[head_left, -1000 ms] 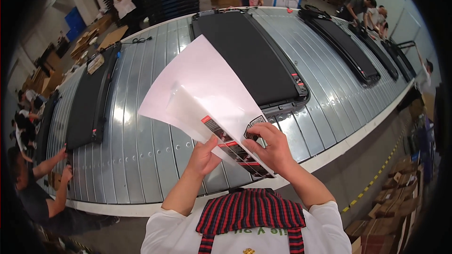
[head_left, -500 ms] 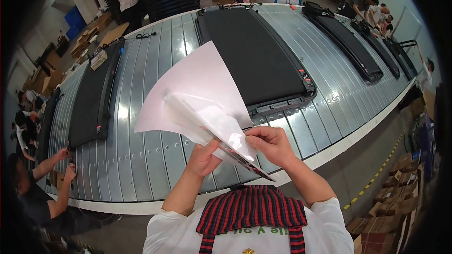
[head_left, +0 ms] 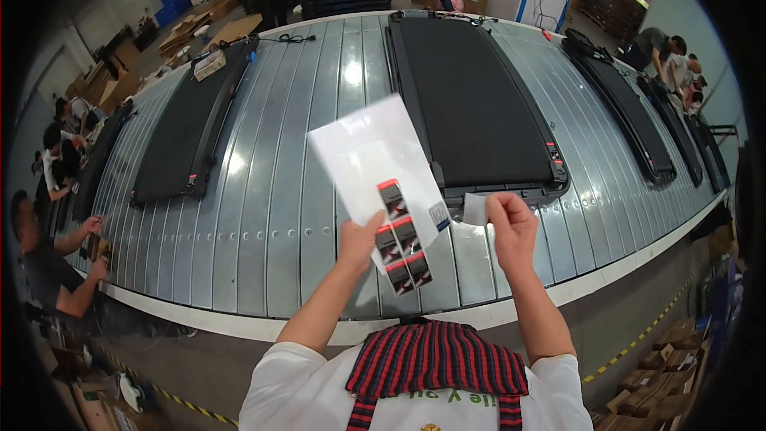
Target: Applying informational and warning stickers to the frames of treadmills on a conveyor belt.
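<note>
My left hand (head_left: 361, 243) grips a white label sheet (head_left: 371, 144) by its side edge, thumb on top. Several black stickers with red tops (head_left: 407, 238) cover the sheet's lower part. My right hand (head_left: 513, 227) pinches a small greyish-white sticker (head_left: 474, 209), apart from the sheet and to its right. Both hands are above the slatted metal table. Beyond them lies a black flat treadmill (head_left: 471, 100), its near end just past the small sticker. The front of that sticker is turned away from view.
More black treadmills lie at left (head_left: 191, 124) and right (head_left: 622, 112) on the metal table (head_left: 279, 191). At the left edge a co-worker (head_left: 52, 259) handles a small part. Other people stand around the far side. Flattened cartons (head_left: 662, 375) lie at lower right.
The sheet, bent upward before, is now flatter with its printed stickers facing up. My right hand has pulled away to the right with a small sticker. The view has shifted left.
</note>
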`<control>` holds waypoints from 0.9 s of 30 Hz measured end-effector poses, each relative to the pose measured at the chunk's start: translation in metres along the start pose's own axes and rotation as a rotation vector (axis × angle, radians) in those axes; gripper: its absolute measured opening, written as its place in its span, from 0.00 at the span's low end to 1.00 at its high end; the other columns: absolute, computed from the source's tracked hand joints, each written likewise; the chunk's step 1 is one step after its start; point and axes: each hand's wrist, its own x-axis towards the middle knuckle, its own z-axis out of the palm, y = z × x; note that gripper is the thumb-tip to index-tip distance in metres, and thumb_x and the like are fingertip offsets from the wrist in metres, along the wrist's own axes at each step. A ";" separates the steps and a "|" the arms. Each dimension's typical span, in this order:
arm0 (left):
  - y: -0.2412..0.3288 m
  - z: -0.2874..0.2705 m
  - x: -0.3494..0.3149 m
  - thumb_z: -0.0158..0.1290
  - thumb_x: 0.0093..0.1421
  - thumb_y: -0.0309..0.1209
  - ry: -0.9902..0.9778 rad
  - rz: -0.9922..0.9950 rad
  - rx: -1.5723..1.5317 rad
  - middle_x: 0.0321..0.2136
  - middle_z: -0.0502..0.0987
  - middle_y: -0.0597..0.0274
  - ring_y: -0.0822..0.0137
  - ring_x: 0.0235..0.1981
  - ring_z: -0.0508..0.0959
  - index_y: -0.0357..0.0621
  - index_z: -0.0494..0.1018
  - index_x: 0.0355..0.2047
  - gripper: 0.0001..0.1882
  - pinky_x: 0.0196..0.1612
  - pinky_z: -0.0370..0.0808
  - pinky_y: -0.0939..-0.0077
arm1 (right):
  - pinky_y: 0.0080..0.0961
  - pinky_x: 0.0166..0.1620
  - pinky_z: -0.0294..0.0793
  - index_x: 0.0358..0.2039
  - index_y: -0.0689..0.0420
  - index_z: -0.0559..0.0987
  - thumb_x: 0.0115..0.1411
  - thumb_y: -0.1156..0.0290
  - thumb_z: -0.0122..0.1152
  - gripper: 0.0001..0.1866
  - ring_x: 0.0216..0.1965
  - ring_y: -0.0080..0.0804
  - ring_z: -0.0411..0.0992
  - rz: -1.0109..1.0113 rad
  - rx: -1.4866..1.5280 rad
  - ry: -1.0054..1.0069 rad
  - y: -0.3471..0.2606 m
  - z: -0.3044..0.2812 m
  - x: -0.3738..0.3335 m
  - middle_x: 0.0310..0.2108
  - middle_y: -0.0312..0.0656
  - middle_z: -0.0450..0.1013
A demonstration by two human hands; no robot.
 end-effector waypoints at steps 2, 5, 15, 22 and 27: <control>-0.006 0.014 -0.007 0.54 0.51 0.30 -0.125 -0.053 0.108 0.30 0.76 0.59 0.72 0.30 0.74 0.31 0.72 0.36 0.14 0.33 0.70 0.77 | 0.24 0.28 0.69 0.27 0.60 0.73 0.52 0.79 0.53 0.02 0.25 0.31 0.70 -0.449 -0.392 -0.035 0.002 0.022 -0.003 0.22 0.41 0.70; -0.016 0.025 -0.009 0.54 0.50 0.29 -0.306 -0.022 0.128 0.29 0.75 0.61 0.74 0.28 0.73 0.33 0.73 0.35 0.13 0.31 0.70 0.78 | 0.32 0.31 0.71 0.28 0.55 0.73 0.45 0.72 0.60 0.08 0.30 0.40 0.69 -0.652 -0.692 -0.318 0.014 0.046 -0.016 0.26 0.41 0.70; 0.020 0.024 -0.010 0.54 0.50 0.32 -0.506 0.105 0.468 0.24 0.75 0.58 0.74 0.26 0.71 0.33 0.72 0.31 0.13 0.30 0.69 0.76 | 0.29 0.28 0.70 0.27 0.57 0.75 0.47 0.75 0.58 0.05 0.26 0.38 0.69 -0.481 -0.677 -0.482 -0.006 0.038 -0.003 0.24 0.39 0.69; 0.024 0.019 0.000 0.54 0.48 0.32 -0.565 0.092 0.603 0.23 0.75 0.57 0.72 0.26 0.73 0.33 0.71 0.30 0.14 0.30 0.70 0.74 | 0.31 0.28 0.69 0.26 0.57 0.75 0.46 0.74 0.58 0.05 0.27 0.38 0.69 -0.513 -0.686 -0.604 0.000 0.049 0.006 0.23 0.39 0.68; 0.018 0.012 0.014 0.54 0.47 0.33 -0.604 0.128 0.741 0.24 0.76 0.56 0.70 0.26 0.74 0.35 0.72 0.31 0.14 0.31 0.70 0.74 | 0.29 0.26 0.69 0.24 0.57 0.74 0.44 0.74 0.59 0.05 0.25 0.36 0.69 -0.525 -0.716 -0.655 0.015 0.053 0.010 0.22 0.39 0.68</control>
